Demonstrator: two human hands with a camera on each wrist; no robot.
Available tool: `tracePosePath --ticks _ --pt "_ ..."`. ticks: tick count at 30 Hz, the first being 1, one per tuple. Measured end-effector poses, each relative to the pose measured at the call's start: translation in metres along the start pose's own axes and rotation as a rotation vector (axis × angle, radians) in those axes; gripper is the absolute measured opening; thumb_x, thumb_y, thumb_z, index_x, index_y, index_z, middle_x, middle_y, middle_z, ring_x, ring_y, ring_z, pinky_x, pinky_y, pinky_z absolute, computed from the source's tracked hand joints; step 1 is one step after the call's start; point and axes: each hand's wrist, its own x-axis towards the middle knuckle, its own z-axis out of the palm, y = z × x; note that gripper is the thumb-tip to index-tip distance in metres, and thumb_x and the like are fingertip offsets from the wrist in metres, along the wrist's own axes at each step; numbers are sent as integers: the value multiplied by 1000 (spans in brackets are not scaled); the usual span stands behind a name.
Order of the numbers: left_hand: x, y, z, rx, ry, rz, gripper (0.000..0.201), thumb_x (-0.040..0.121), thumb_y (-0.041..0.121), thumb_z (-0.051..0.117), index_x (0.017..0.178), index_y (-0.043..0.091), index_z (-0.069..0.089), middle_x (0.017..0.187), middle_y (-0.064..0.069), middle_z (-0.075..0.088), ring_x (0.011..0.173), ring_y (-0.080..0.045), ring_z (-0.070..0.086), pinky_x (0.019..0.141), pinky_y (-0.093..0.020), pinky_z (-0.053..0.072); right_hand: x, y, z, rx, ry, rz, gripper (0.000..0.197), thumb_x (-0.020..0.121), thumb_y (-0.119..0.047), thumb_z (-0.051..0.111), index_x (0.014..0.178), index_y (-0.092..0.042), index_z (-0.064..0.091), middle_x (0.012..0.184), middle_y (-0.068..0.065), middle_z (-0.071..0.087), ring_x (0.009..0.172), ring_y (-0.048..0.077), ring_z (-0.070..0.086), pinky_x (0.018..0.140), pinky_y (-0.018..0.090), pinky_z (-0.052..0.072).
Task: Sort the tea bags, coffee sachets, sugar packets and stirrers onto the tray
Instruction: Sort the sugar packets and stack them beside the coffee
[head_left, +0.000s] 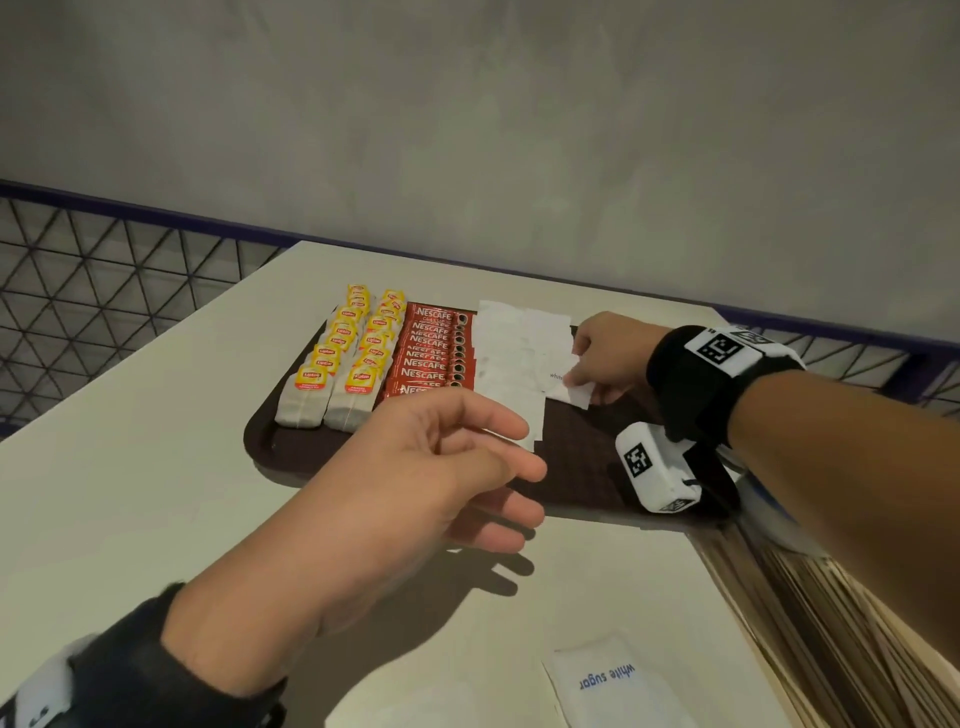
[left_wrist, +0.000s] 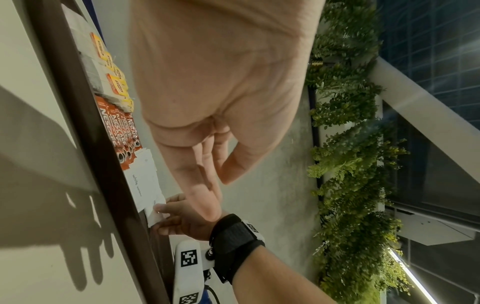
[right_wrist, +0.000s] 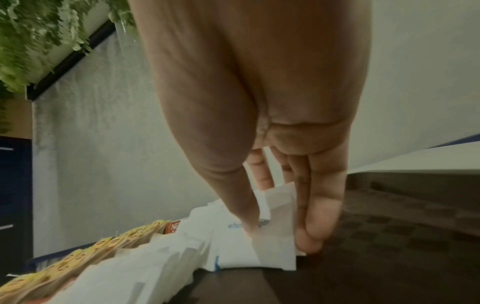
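A dark brown tray (head_left: 587, 457) holds two rows of yellow-tagged tea bags (head_left: 340, 358), a stack of red coffee sachets (head_left: 428, 353) and overlapping white sugar packets (head_left: 511, 348). My right hand (head_left: 597, 364) pinches a white sugar packet (head_left: 563, 382) at the right end of that row, low over the tray; in the right wrist view thumb and fingers clamp this packet (right_wrist: 275, 242). My left hand (head_left: 452, 467) hovers over the tray's near edge with fingers loosely spread, holding nothing. Another white sugar packet (head_left: 608, 680) lies on the table near me.
The white table (head_left: 130, 467) ends at a mesh railing (head_left: 104, 275) on the left and back. Brown wooden stirrers (head_left: 831, 623) lie in a heap at the right edge, under my right forearm. A grey wall stands behind.
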Motion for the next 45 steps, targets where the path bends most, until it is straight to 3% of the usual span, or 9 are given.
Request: tracePosePath --ticks 5,13,22,29,33,37,40,42,45 --pt "-1 0 2 1 -4 -7 12 97 -3 62 104 3 68 91 -13 80 70 -24 76 53 -29 59 -4 -8 4 13 -5 58 28 87 -23 77 97 0 63 97 20 74 84 38 76 82 51 63" --pt "0 2 1 0 29 -11 11 97 -4 61 105 1 67 90 -14 79 67 -23 75 52 -29 59 -4 -13 6 -34 -33 100 45 86 -22 82 114 3 58 105 19 70 97 38 74 88 49 61" --pt "0 1 2 -13 36 -11 11 95 -6 63 103 0 67 90 -17 79 66 -25 74 53 -28 59 -1 -7 6 50 -61 128 39 82 -14 85 107 0 59 97 19 70 72 29 68 78 45 64" --pt "0 0 1 -12 47 -5 11 95 -5 63 103 0 67 89 -17 79 66 -24 74 54 -28 60 4 -10 9 91 -65 113 43 85 -11 82 111 2 52 108 23 65 85 35 68 86 51 61" --pt "1 1 -1 -41 37 1 12 93 -6 64 104 -1 67 91 -18 79 66 -24 74 54 -28 61 6 -10 6 126 -92 131 34 84 -17 84 97 -1 56 92 17 59 71 29 63 80 44 63" --pt "-2 4 0 -97 18 14 14 92 -6 64 105 -1 67 94 -20 79 66 -24 75 55 -27 62 0 -8 -1 98 -94 160 43 85 -21 82 111 1 56 94 16 62 79 31 67 78 41 62" --pt "-2 7 -1 -80 47 36 13 95 -6 62 104 1 67 95 -18 79 66 -22 75 55 -26 61 -22 -11 -13 23 -6 86 53 87 -29 80 124 -2 54 105 18 66 95 35 71 83 48 62" --pt "-1 7 -3 -50 66 48 13 94 -3 64 105 4 67 96 -16 80 68 -21 75 57 -25 62 -51 -19 -18 -15 18 -24 57 86 -33 80 131 -9 54 107 15 68 93 30 72 79 44 64" --pt "0 7 -7 -21 80 69 14 93 0 65 104 9 68 94 -11 81 68 -19 75 58 -25 62 -122 -30 -18 -50 -247 -238 50 83 -39 82 126 -29 60 103 4 72 79 14 70 69 30 58"
